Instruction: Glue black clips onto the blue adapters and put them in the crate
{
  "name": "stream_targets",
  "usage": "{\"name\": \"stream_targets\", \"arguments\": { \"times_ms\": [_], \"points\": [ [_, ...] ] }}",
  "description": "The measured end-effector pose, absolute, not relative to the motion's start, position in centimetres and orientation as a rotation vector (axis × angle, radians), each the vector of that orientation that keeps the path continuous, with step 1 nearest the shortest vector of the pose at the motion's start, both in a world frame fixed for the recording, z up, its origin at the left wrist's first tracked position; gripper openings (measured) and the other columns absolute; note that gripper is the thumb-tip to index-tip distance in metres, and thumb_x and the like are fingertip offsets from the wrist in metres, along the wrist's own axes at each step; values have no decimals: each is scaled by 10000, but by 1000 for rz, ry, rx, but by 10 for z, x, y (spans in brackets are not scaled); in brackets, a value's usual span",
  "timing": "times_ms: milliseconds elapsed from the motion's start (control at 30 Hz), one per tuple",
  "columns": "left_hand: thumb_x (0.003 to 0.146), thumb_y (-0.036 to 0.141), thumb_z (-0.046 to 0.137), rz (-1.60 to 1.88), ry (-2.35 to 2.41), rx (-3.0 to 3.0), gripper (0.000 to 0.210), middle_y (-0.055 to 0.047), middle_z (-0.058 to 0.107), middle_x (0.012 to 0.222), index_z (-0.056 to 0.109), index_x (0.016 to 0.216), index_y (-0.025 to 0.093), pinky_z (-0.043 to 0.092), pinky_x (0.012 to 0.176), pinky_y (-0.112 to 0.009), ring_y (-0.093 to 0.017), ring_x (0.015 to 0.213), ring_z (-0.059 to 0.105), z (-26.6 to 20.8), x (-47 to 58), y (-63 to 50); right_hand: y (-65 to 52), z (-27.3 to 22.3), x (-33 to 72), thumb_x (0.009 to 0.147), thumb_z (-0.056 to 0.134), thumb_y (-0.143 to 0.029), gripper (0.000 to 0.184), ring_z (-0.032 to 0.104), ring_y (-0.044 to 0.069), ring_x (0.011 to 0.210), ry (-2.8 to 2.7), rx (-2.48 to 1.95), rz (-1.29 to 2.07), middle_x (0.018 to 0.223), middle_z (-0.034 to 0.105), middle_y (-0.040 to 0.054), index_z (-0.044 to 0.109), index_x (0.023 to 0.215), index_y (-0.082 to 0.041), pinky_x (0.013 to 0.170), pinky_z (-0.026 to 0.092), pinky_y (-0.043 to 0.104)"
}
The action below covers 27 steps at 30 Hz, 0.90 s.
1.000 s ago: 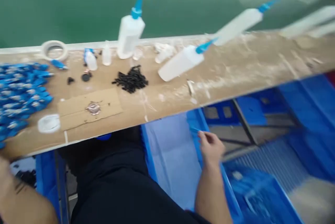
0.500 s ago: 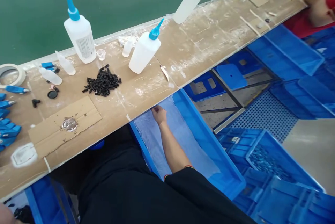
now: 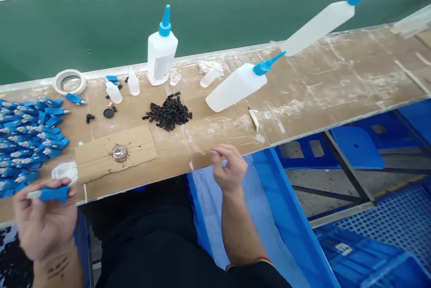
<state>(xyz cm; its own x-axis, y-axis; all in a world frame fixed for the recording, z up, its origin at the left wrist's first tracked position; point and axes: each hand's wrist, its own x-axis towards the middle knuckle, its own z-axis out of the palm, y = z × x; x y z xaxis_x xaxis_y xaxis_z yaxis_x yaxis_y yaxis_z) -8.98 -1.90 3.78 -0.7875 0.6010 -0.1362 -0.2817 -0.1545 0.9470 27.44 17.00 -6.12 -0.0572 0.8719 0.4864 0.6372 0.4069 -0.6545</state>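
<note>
My left hand [image 3: 47, 225] is closed around a small blue plastic part with a white tip [image 3: 54, 194], in front of the bench's left end. Beside it lies a heap of similar blue parts [image 3: 30, 139]. My right hand [image 3: 230, 170] hovers at the bench's front edge, above a lined blue bin [image 3: 286, 198]. Its thumb and fingers are pinched together; whatever they may hold is too small to make out. Between the hands, a cardboard strip [image 3: 90, 155] carries a shiny wet patch [image 3: 120, 153]. Behind it is a pile of small black pieces [image 3: 170, 112].
White bottles with blue nozzles stand upright [image 3: 161, 59] or tilted [image 3: 235, 88] on the bench [image 3: 303, 108]. A tape roll [image 3: 69, 82], small squeeze bottles [image 3: 134, 83] and a black cap [image 3: 108, 112] lie at the back left. Blue stools [image 3: 357, 146] sit below right.
My right hand has risen out of the lined bin to the bench edge. My left hand has come into view with the blue part. The view has swung left.
</note>
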Motion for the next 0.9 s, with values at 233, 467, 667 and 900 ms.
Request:
{"name": "stream_targets", "arguments": {
  "times_ms": [233,467,667,900],
  "points": [
    [716,405,853,1998,1404,423,249,-38,623,729,740,887,264,507,519,-271,-184,672,549,26,-72,-28,226,-31,176,976,611,-328,212,679,248,910,-2358,-1230,451,990,736,97,758,1022,-183,817,530,372],
    [777,412,753,1921,1354,548,261,-47,574,734,732,969,237,502,548,-284,-190,673,556,10,-78,-44,232,-35,165,926,605,-348,226,648,225,754,-2249,-1384,631,861,731,83,759,887,-188,740,498,366],
    [840,255,763,1822,1558,855,156,7,591,670,711,987,251,504,583,-264,-162,630,581,8,-63,-31,203,-14,169,919,651,-321,177,596,168,610,-2095,-1329,557,721,691,26,748,837,-198,629,499,320],
    [878,228,786,1551,1598,1331,129,-1,749,723,777,1006,216,554,606,-222,-124,588,672,19,-34,12,139,16,158,822,801,-71,299,671,169,717,-2270,-259,227,865,769,41,748,1091,-191,603,527,304]
  ]
}}
